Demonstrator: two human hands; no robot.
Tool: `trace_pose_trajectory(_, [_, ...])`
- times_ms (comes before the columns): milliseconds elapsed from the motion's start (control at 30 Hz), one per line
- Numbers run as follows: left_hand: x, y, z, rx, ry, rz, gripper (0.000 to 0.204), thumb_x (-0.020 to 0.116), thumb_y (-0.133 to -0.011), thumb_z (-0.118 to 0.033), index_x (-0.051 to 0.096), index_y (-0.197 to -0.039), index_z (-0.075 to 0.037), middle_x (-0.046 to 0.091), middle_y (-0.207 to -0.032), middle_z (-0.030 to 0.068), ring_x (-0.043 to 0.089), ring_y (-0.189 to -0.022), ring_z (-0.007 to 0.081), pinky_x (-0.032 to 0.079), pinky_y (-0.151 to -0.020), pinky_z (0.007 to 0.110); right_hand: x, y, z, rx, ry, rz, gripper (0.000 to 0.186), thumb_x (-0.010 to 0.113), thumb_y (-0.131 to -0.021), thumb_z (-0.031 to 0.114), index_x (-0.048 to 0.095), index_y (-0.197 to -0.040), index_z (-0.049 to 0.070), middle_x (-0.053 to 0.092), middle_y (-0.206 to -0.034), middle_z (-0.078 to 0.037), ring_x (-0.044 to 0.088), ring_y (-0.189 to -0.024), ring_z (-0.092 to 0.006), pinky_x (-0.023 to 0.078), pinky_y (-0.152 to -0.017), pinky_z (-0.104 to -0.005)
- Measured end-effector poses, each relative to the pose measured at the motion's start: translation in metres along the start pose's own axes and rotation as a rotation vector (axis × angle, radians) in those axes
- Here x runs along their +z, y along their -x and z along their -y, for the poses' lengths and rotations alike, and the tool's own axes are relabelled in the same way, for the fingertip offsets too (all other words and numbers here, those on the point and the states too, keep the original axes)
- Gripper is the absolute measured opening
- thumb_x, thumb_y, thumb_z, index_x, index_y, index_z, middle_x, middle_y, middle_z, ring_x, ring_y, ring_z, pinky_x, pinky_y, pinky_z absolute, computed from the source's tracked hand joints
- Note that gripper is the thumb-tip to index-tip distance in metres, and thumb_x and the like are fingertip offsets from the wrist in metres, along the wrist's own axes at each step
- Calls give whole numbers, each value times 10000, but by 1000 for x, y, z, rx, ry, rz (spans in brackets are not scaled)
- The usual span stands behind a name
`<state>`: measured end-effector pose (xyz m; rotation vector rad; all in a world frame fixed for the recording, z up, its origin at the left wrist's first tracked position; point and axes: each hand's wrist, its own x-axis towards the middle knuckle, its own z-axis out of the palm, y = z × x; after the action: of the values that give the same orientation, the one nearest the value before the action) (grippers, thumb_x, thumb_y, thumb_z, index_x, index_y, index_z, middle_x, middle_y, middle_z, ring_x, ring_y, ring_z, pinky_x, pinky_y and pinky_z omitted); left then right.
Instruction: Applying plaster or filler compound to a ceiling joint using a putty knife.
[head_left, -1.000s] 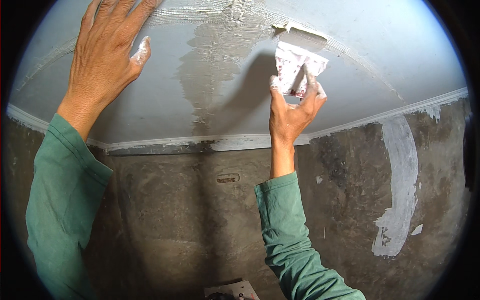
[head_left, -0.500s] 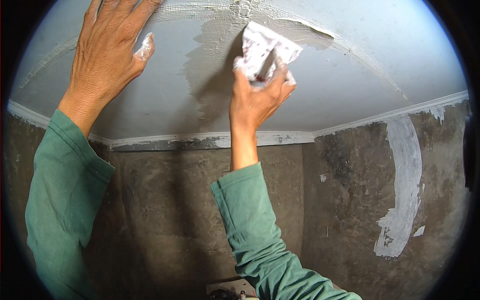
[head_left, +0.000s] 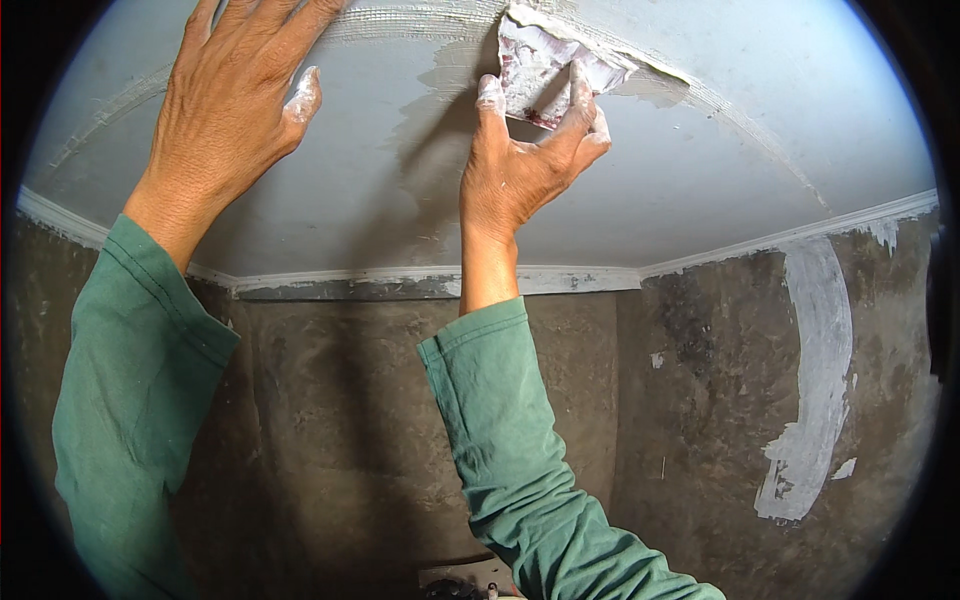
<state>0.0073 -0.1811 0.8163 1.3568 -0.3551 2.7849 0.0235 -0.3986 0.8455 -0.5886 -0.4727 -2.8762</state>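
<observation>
My right hand (head_left: 530,160) grips a flat putty scraper (head_left: 550,68), its face smeared white with reddish specks. The scraper's far edge lies at the seam of the ceiling (head_left: 330,170), where a ridge of wet putty (head_left: 640,68) shows beside it. Putty whitens my right fingertips. To the left, my left hand (head_left: 235,105) is raised by the ceiling with its fingers stretched and its thumb apart; the fingertips run out of the picture at the top. White mesh joint tape (head_left: 410,25) runs along the seam between the hands.
White cornice moulding (head_left: 560,280) edges the ceiling above brown, rough walls (head_left: 430,400). A broad pale putty strip (head_left: 820,370) runs down the right wall. At the bottom middle, a pale flat board with dark things on it (head_left: 465,580) is partly hidden by my right sleeve.
My right hand has pushed the scraper up and slightly right, bringing its far edge to the seam. My left hand appears a little further right, as does the whole scene.
</observation>
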Motion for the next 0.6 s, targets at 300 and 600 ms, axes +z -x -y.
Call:
trace_pose_trajectory(300, [-7,0,3,35,74,29,831,629,-736,-45,388,-1526,-134,216,-1672,75,165,-1547,287,147,-1259,537,-41,35,-11,59,113,202,747,858,-752,269,538,-1369,-3,492,-1243,-191,501,-1167,-308,439,-946,-442])
trace_pose_trajectory(600, [-11,0,4,28,49,24,819,628,-738,-51,396,-1519,-132,207,-1674,72,166,-1546,283,164,-1255,549,-43,-36,-33,204,6,-26,683,792,-861,259,490,-1400,-33,562,-1194,-201,639,-1040,-244,518,-894,-384])
